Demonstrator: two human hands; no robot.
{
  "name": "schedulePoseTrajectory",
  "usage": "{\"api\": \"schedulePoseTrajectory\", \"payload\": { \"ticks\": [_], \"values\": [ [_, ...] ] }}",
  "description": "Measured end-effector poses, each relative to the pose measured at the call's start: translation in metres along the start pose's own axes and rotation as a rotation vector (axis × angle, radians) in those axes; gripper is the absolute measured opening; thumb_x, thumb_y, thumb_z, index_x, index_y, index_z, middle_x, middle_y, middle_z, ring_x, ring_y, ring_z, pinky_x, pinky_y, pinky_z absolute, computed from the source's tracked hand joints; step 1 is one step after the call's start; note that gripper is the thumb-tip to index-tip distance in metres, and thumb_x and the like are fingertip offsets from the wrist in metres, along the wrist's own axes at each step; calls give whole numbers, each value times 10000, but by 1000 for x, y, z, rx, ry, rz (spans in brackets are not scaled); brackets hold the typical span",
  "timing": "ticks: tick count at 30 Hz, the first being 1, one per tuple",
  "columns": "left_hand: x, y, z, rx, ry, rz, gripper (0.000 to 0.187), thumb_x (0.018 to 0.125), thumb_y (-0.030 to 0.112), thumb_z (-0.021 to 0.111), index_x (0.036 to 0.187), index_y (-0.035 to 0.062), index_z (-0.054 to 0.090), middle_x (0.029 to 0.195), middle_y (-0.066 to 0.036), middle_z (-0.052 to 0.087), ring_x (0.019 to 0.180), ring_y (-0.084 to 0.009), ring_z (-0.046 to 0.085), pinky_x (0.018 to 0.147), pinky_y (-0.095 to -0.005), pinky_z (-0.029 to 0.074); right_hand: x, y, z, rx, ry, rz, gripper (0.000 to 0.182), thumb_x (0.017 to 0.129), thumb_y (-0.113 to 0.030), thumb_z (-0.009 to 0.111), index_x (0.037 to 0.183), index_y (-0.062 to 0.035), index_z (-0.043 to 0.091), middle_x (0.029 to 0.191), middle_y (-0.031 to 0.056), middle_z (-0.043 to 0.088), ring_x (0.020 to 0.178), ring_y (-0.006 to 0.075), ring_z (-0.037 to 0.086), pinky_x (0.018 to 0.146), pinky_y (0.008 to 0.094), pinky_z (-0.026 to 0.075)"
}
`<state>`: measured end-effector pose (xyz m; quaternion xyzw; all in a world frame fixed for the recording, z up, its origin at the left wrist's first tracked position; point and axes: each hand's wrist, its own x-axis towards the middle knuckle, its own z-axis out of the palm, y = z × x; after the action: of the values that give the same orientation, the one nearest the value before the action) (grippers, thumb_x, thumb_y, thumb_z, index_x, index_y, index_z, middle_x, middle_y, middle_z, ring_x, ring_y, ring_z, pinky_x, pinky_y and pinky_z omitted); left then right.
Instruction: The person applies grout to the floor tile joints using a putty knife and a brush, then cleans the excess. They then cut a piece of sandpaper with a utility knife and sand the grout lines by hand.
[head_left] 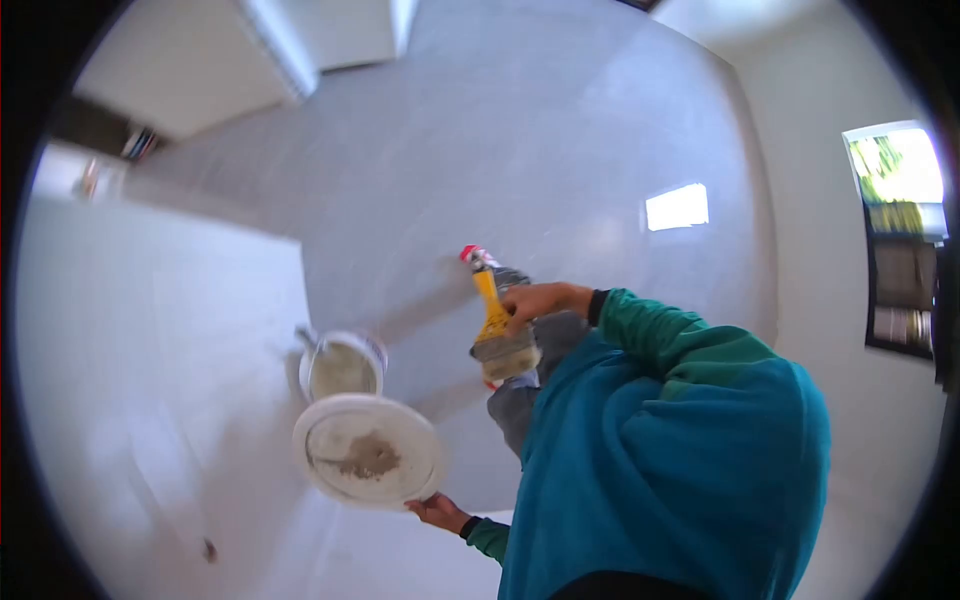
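Observation:
My right hand [538,302] is wrapped round the yellow handle of a wide brush [494,310], its pale, thick bristles pointing down toward my legs. Low on the other side, my left hand [440,513] grips the edge of a round white lid [345,480] with a brown smear across its middle. The lid is tilted and overlaps the near rim of a white bucket [378,352] on the floor by the wall. Greyish material shows inside the bucket, and a grey handle-like piece [306,338] sticks up at its rim.
A white wall [150,300] rises close on the left, its corner beside the bucket. Grey smooth floor [560,130] stretches ahead and to the right. My shoe [474,256] shows beneath the brush. A window [900,190] is set in the right wall.

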<state>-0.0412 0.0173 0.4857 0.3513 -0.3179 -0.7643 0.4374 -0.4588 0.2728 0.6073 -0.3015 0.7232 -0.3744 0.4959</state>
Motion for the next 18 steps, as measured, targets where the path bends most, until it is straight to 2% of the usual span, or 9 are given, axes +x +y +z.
{"api": "schedulePoseTrajectory", "payload": {
  "ticks": [1, 2, 7, 10, 12, 14, 15, 18],
  "values": [
    [-11, 11, 21, 26, 41, -72, 650, 803, 383, 621, 1278, 3, 392, 1317, -145, 417, 1195, -269, 401, 1050, -397, 279, -14, 5, 0, 47, 22, -20, 469, 676, -338, 704, 886, 73, 620, 774, 101, 608, 677, 164, 567, 559, 297, 433],
    [-14, 17, 24, 50, -6, -72, 637, 808, 378, 617, 1271, 1, 398, 1307, -147, 428, 1182, -274, 414, 1049, -399, 282, -26, 12, 0, 100, 46, -35, 468, 676, -339, 706, 873, 76, 619, 764, 104, 602, 662, 164, 563, 537, 298, 425],
    [-47, 44, 96, 87, -50, -61, 585, 817, 366, 613, 1228, -9, 433, 1251, -148, 481, 1130, -294, 462, 1041, -405, 305, -81, -17, -31, 136, 111, -34, 462, 669, -327, 717, 882, 71, 621, 764, 106, 611, 687, 183, 564, 584, 320, 434],
    [-25, 39, 72, 53, -46, -57, 594, 812, 370, 618, 1223, -17, 433, 1239, -154, 488, 1132, -293, 461, 1042, -399, 304, -59, -45, -22, 190, 103, -21, 453, 666, -298, 713, 901, 77, 618, 767, 107, 619, 706, 196, 569, 614, 326, 442],
    [-29, 31, 59, -72, 60, -125, 604, 816, 378, 614, 1221, -30, 430, 1253, -162, 473, 1131, -293, 461, 1040, -395, 303, -65, -66, -22, 104, 127, -16, 434, 651, -267, 708, 917, 66, 625, 789, 104, 628, 721, 191, 577, 633, 327, 450],
    [-31, 26, 34, -35, 49, -71, 608, 830, 389, 590, 1229, -36, 418, 1260, -168, 464, 1133, -292, 460, 1037, -393, 306, -59, -84, -14, -46, 154, -61, 427, 634, -241, 699, 935, 55, 635, 807, 101, 638, 739, 180, 585, 661, 326, 461],
    [-29, 30, 18, 31, 33, -17, 612, 845, 400, 567, 1237, -41, 405, 1268, -173, 455, 1136, -291, 458, 1034, -391, 308, -51, -91, -5, -71, 122, -95, 427, 634, -241, 699, 935, 55, 635, 807, 101, 638, 739, 180, 585, 661, 326, 461],
    [-62, 27, -16, -62, 57, 34, 609, 884, 412, 497, 1256, -52, 372, 1271, -184, 446, 1140, -282, 457, 1022, -386, 322, -56, -105, 18, -44, 171, -167, 456, 656, -268, 703, 944, 76, 623, 813, 119, 636, 734, 176, 571, 655, 310, 453]
  ]
}}
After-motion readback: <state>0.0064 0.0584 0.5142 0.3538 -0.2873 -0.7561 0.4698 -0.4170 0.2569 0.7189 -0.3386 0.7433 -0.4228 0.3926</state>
